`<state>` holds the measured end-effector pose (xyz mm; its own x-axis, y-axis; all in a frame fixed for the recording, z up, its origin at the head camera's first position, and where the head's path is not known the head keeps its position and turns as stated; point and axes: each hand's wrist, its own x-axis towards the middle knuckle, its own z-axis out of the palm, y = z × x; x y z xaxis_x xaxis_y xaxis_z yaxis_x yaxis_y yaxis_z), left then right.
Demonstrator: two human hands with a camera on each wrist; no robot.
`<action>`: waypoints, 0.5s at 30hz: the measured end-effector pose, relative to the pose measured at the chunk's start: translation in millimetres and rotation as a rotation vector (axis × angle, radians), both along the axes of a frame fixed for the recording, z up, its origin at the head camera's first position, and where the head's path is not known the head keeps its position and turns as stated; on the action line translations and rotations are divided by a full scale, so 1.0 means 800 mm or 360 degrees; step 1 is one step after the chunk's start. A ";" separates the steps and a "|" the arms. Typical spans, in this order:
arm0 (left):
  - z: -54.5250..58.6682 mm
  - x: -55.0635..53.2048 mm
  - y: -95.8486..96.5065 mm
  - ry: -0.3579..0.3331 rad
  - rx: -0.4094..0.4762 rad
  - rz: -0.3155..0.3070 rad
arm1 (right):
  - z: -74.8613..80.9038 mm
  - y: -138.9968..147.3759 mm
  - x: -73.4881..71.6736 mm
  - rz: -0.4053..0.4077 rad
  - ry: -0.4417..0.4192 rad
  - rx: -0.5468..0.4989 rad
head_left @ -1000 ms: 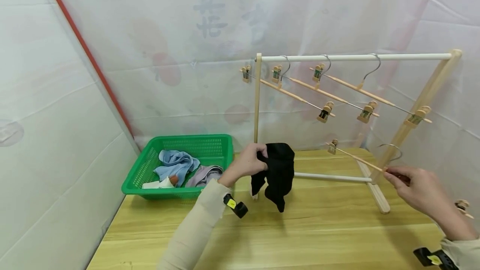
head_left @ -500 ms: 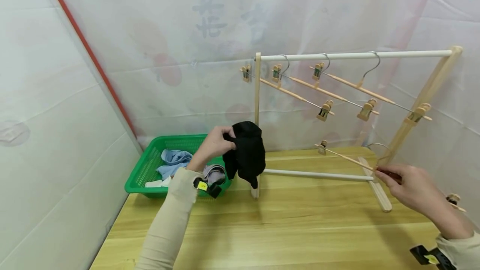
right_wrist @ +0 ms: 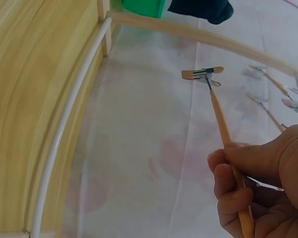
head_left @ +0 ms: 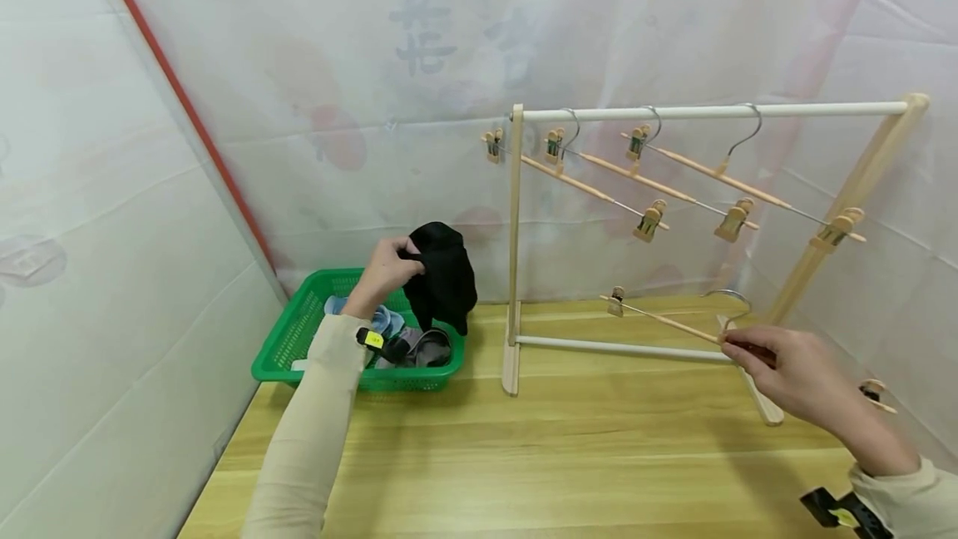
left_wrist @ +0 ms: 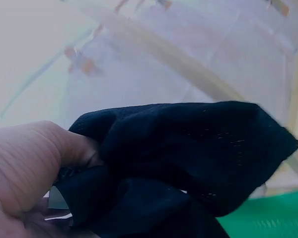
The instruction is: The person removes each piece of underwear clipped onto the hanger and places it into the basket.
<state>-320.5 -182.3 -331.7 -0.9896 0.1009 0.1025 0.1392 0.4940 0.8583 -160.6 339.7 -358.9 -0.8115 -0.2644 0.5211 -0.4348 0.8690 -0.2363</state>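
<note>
My left hand (head_left: 391,273) pinches a black cloth garment (head_left: 443,277) between thumb and fingers, and it hangs in folds over the right part of the green basket (head_left: 280,348). The garment's exact kind cannot be made out. In the left wrist view the thumb lies over a fold of the black cloth (left_wrist: 179,153), and a pale tag shows beside it. At the right, my right hand (head_left: 801,373) grips the wooden bar of a clip hanger (head_left: 666,321) near its middle, below the rack. The hanger's clip (right_wrist: 201,74) at the far end holds nothing.
A rack (head_left: 711,112) with a white rail stands on the wooden table (head_left: 524,472). Several clip hangers hang from it, one hanger (head_left: 636,181) in the middle. Inside the basket lie a blue cloth (head_left: 387,321) and a grey cloth (head_left: 430,349). White sheeting (head_left: 359,65) encloses the table.
My left hand has carried the black garment leftward and up, from in front of the rack's left post to above the basket. My right hand has shifted a little left with the hanger.
</note>
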 end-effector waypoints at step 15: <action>-0.050 -0.041 -0.011 0.0023 -0.0257 0.0289 | -0.002 -0.016 0.007 0.0086 -0.0044 -0.0065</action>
<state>-352.9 -191.2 -372.1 -0.9915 -0.0624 0.1140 0.0474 0.6428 0.7646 -154.7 326.9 -360.6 -0.8109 -0.2869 0.5100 -0.4735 0.8338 -0.2838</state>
